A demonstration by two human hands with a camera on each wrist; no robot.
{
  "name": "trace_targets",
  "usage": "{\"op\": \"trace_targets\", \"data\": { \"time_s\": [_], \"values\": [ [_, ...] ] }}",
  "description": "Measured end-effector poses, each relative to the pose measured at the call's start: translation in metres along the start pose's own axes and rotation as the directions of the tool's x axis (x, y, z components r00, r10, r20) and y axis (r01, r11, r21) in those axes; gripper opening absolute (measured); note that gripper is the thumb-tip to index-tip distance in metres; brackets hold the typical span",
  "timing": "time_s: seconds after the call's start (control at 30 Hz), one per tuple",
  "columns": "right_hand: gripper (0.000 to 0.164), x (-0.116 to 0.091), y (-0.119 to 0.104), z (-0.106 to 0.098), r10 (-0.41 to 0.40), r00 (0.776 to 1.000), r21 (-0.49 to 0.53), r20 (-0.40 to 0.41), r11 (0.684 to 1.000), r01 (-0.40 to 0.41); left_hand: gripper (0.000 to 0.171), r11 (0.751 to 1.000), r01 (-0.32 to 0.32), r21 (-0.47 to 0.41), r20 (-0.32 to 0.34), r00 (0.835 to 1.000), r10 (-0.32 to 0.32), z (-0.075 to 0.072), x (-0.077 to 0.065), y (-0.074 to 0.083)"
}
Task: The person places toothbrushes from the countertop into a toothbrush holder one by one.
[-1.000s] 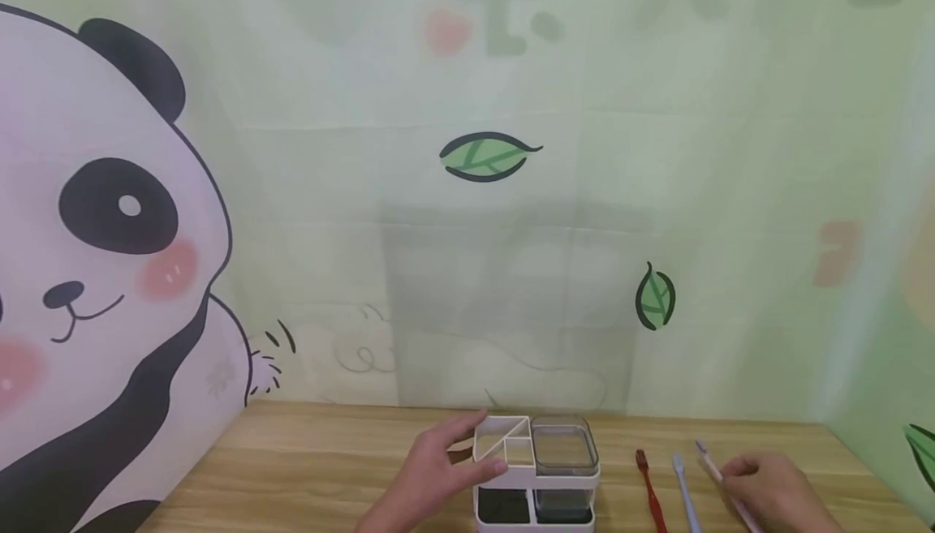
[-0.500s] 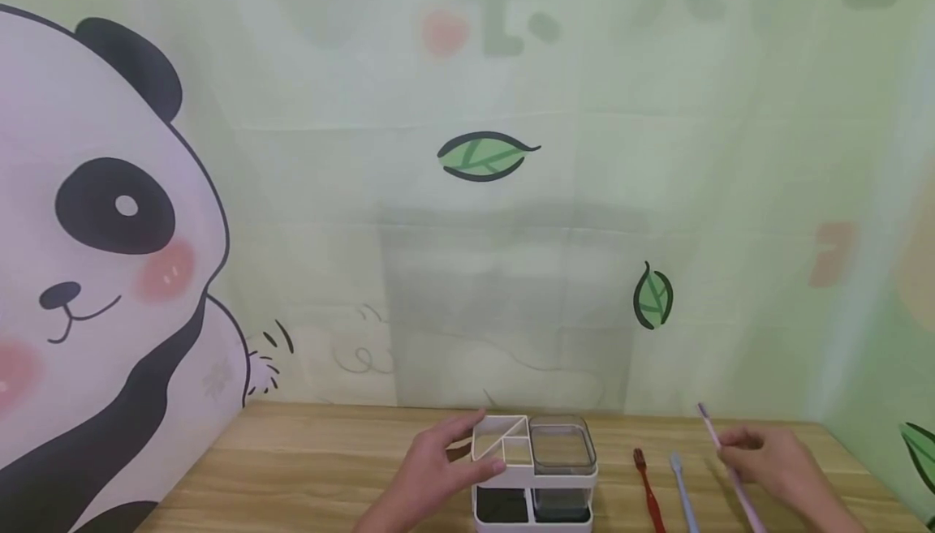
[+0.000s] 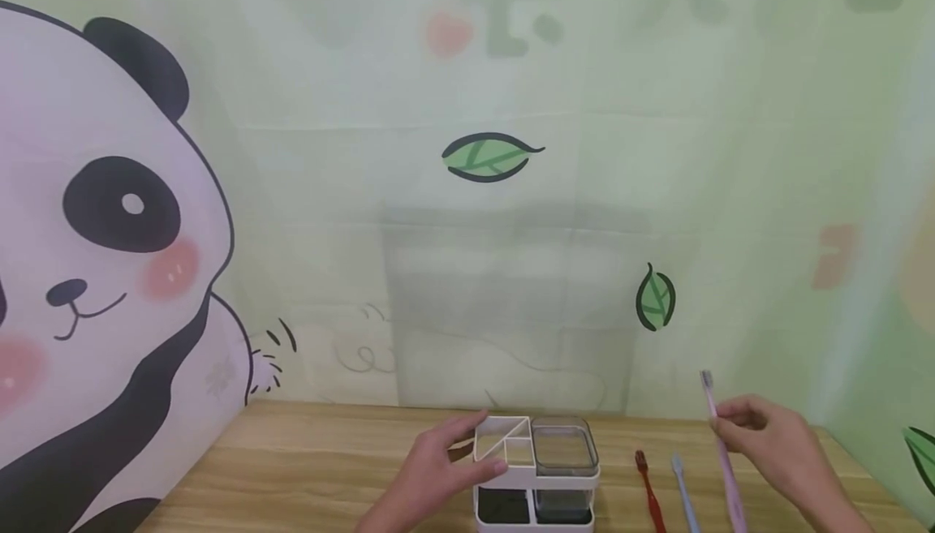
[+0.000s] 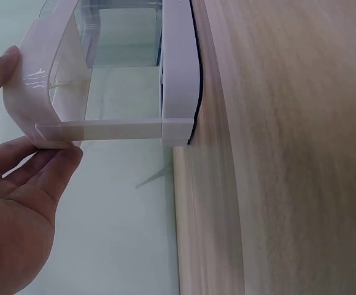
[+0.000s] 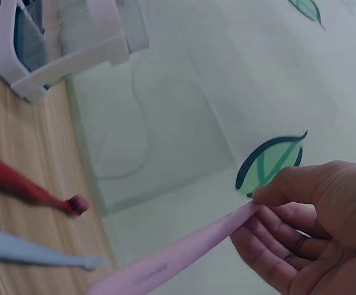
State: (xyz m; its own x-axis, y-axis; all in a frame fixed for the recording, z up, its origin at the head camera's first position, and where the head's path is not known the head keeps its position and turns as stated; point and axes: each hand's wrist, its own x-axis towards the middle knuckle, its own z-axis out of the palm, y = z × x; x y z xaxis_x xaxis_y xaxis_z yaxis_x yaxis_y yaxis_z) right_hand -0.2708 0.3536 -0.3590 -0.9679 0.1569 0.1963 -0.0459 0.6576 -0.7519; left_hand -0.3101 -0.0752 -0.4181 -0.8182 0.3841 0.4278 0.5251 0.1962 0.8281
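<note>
A white toothbrush holder [image 3: 536, 480] with divided upper slots and a clear grey cup [image 3: 564, 445] stands on the wooden table. My left hand [image 3: 441, 468] grips its upper left side, thumb in front and fingers behind, as the left wrist view also shows on the white frame [image 4: 37, 74]. At the right, a pink-purple toothbrush [image 3: 725, 464] is pinched between thumb and fingers of my right hand [image 3: 770, 444]. Its bristle head points up and away, raised off the table. In the right wrist view, its handle [image 5: 178, 258] slants toward the lower left.
Between the holder and my right hand lie a red toothbrush [image 3: 648, 484] and a light blue toothbrush [image 3: 684, 488], side by side on the table [image 3: 329, 468]. A pale green cloth [image 3: 329, 233] printed with a panda and leaves hangs behind the table.
My right hand has lifted the pink-purple toothbrush from the table, raising its head and tilting it more upright. My left hand stays on the holder.
</note>
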Motion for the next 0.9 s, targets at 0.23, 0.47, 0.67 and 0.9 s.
{"op": "trace_targets", "data": {
  "time_s": [0.23, 0.47, 0.67, 0.9],
  "values": [
    [0.047, -0.010, -0.018, 0.001, -0.086, 0.992, -0.041, -0.090, 0.996, 0.083, 0.068, 1.000, 0.014, -0.009, 0.009, 1.000, -0.013, 0.000, -0.001, 0.002],
    [0.048, -0.019, -0.038, 0.004, -0.149, 0.975, -0.027, -0.167, 0.989, 0.146, 0.067, 1.000, 0.015, -0.013, 0.008, 1.000, -0.015, -0.001, -0.001, 0.004],
    [0.047, -0.027, -0.056, 0.006, -0.153, 0.968, 0.032, -0.199, 0.986, 0.162, 0.067, 1.000, 0.019, -0.010, 0.005, 1.000, -0.019, -0.001, -0.001, 0.003],
    [0.040, -0.032, -0.074, 0.014, -0.201, 0.948, 0.075, -0.245, 0.972, 0.225, 0.068, 1.000, 0.005, -0.009, 0.008, 1.000, -0.005, -0.001, -0.001, 0.002]
  ]
}}
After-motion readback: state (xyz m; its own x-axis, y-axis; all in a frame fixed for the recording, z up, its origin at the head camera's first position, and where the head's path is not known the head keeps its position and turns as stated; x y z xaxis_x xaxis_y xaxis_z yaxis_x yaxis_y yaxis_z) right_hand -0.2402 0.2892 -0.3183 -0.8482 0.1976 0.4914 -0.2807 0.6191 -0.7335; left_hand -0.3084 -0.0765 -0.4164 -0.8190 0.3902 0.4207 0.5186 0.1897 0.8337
